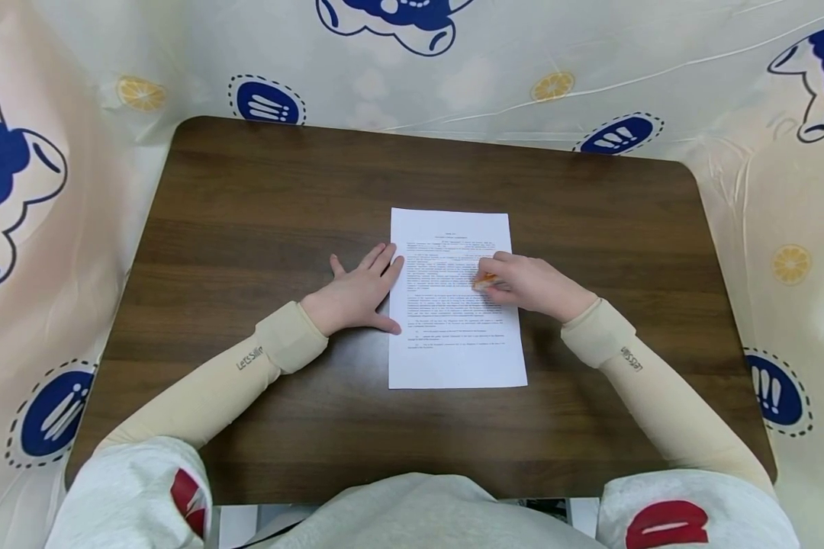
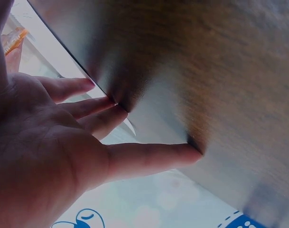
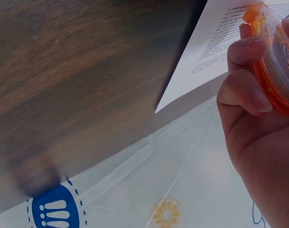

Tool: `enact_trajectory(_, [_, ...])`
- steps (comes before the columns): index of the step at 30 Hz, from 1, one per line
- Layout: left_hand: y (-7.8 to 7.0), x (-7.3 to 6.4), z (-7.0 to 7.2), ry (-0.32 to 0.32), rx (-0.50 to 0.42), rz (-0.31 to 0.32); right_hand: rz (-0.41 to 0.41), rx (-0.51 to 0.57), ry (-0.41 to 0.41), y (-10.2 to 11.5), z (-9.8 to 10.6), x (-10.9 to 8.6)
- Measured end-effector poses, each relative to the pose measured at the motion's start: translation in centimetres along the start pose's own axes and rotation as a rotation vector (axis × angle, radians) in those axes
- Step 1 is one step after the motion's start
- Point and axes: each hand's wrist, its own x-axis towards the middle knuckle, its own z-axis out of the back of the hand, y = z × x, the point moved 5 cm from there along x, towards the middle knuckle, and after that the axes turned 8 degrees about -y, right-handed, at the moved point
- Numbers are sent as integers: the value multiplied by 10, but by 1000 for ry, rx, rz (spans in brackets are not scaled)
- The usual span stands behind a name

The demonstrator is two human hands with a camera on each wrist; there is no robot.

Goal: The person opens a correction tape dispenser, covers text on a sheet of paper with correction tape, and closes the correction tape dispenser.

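A printed sheet of paper (image 1: 453,366) lies on the dark wooden table, covered with lines of text. My right hand (image 1: 532,282) grips an orange, see-through correction tape dispenser (image 3: 277,57) over the right part of the text. In the right wrist view its round spool shows through the clear casing, and fingers curl about its edge. In the head view, most of the dispenser is hidden by that hand. At the sheet's left edge my left hand (image 1: 357,293) is spread out, its straight fingertips touching the paper's border and the tabletop.
The brown table (image 1: 261,198) has rounded far corners. Around it hangs a pale curtain (image 1: 453,84) printed with blue figures and orange slices. The person's grey-clad torso (image 1: 412,511) is at the near edge.
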Motion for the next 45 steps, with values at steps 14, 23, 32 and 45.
enact_trajectory(14, [0,1,0,-13,-3,-12,-36,-6,11,-7,5,-7])
enact_trajectory(23, [0,2,2,-2,0,-8,-24,-27,0,-10,9,-10])
enact_trajectory(32, [1,3,1,-1,0,-12,-47,-39,23,-12,12,-13])
enact_trajectory(45, [1,0,0,-3,-7,-15,-93,64,19,-19,8,-15])
